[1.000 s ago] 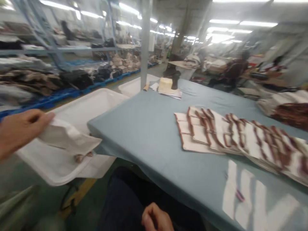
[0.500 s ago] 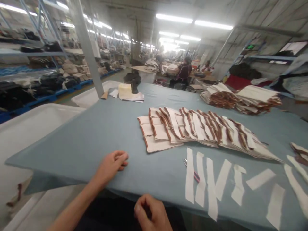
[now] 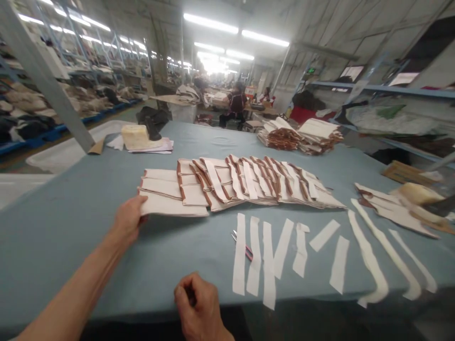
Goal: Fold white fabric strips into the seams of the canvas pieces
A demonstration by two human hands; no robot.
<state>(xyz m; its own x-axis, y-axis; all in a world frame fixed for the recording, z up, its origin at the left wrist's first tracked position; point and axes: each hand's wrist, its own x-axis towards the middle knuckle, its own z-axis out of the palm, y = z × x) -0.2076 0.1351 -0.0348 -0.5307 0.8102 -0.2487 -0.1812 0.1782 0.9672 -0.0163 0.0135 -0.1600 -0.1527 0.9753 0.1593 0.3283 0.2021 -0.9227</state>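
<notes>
My left hand (image 3: 131, 215) pinches the near left corner of a cream fabric panel (image 3: 170, 201) with brown edging, its front edge lifted slightly off the table. This panel lies at the left end of an overlapping row of similar panels (image 3: 231, 177), with white strips laid across several of them. Near the table's front edge, my right hand (image 3: 199, 303) is curled into a loose fist; no object shows in it. To its right lie several loose white strips (image 3: 269, 265), and a pair of small snips (image 3: 247, 253) is partly hidden under them.
A blue-grey cloth covers the table (image 3: 88, 189). Stacked brown-edged panels (image 3: 284, 135) stand at the back right. A yellowish block (image 3: 135, 137) sits on papers at the back left. Long cream strips (image 3: 369, 265) and another panel (image 3: 387, 208) lie at right. A person (image 3: 236, 104) sits farther back.
My left hand has moved from the bare tabletop to the leftmost panel and taken hold of its corner. The view has turned right. My right hand stays curled near the table's edge.
</notes>
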